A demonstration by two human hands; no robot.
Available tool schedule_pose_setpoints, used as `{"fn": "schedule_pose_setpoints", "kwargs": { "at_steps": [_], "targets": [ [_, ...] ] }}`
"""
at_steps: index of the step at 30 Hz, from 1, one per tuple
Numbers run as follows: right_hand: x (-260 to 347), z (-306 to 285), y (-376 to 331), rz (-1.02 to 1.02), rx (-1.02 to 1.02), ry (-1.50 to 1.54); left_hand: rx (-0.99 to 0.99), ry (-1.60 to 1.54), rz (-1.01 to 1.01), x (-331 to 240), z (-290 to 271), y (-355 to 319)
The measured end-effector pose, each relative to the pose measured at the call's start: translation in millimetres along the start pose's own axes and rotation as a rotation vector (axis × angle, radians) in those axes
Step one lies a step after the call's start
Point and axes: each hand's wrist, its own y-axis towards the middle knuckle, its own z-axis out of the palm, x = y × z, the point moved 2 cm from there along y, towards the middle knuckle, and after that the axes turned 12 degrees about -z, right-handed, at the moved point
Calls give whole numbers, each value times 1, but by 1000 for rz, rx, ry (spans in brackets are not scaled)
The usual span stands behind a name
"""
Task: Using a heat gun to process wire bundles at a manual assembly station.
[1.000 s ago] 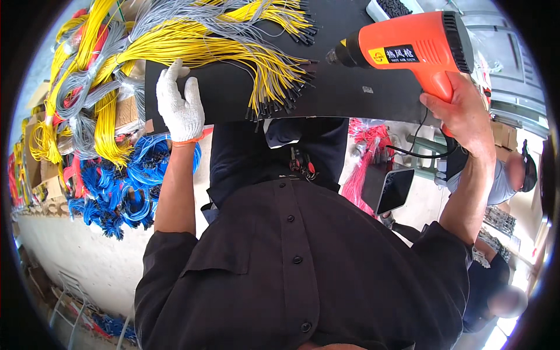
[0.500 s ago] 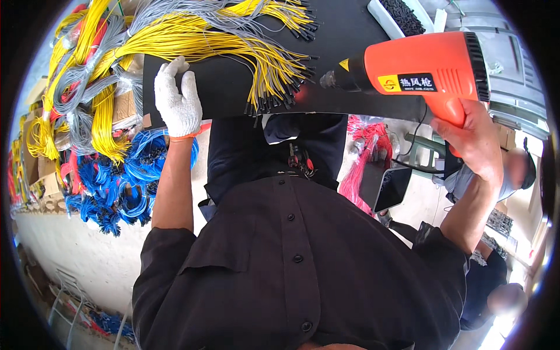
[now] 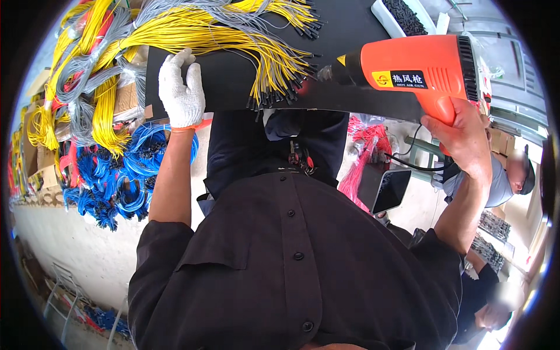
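Observation:
My right hand [image 3: 464, 134] grips the handle of an orange hot air gun [image 3: 417, 64]. Its dark nozzle points left, close to the black tips of a fanned bundle of yellow wires [image 3: 198, 36]. A faint reddish glow shows between nozzle and tips. Grey wires [image 3: 175, 14] run along with the yellow ones over the black tabletop [image 3: 227, 87]. My left hand [image 3: 182, 90], in a white knitted glove with an orange cuff, is over the table's left part, just below the bundle. Its thumb stands apart from the bent fingers, and nothing shows in it.
A white tray of small black pieces [image 3: 403, 16] stands at the table's far right. Blue wire bundles [image 3: 114, 181] lie at the left, pink wires [image 3: 359, 169] right of my legs beside a phone-like dark screen [image 3: 391, 190]. The gun's black cord [image 3: 414, 167] hangs down. Two people sit at the right.
The hot air gun has shifted slightly left and down, its nozzle nearer the wire tips. My left hand stays nearly in place. The people at the right have moved a little.

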Motion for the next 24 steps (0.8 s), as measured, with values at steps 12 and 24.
{"fn": "schedule_pose_setpoints", "kwargs": {
  "at_steps": [12, 24],
  "targets": [
    [-1, -10, -24, 103, 54, 103, 871, 304, 744, -86, 88, 9],
    [-2, 9, -11, 6, 69, 115, 212, 23, 174, -40, 10, 4]
  ]
}}
